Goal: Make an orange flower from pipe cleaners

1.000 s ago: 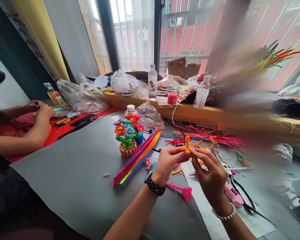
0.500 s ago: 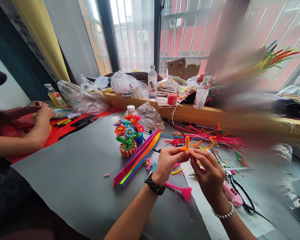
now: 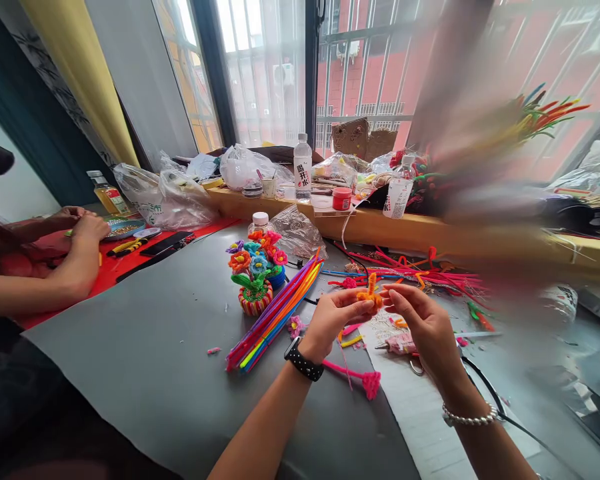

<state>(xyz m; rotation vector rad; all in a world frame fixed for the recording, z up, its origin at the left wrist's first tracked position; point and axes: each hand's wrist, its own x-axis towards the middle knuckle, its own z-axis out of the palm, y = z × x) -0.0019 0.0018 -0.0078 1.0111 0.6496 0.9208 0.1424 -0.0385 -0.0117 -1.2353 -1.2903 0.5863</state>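
My left hand [image 3: 330,319] pinches a small fuzzy orange pipe-cleaner piece [image 3: 370,299] between thumb and fingers. A short stem stands up from its middle, and rounded loops spread around it. At its right edge, the bent fingertips of my right hand [image 3: 427,327] are closed against a loop; exactly where they grip is hard to see. Below my left hand lies a pink pipe-cleaner flower with a stem [image 3: 371,385]. A bundle of coloured pipe cleaners [image 3: 275,313] lies left of my hands, beside a striped pot of pipe-cleaner flowers [image 3: 255,297].
A pink glue gun [image 3: 401,344] rests on a white sheet [image 3: 405,407], partly behind my right hand. Loose red pipe cleaners [image 3: 455,283] lie along the wooden ledge [image 3: 265,202], where bottles stand. At left, a co-worker's arms [image 3: 75,267] rest over a red mat [image 3: 93,283].
The orange piece has tipped so that its loops show more openly. My right hand has shifted slightly right and turned, uncovering the glue gun's front end.
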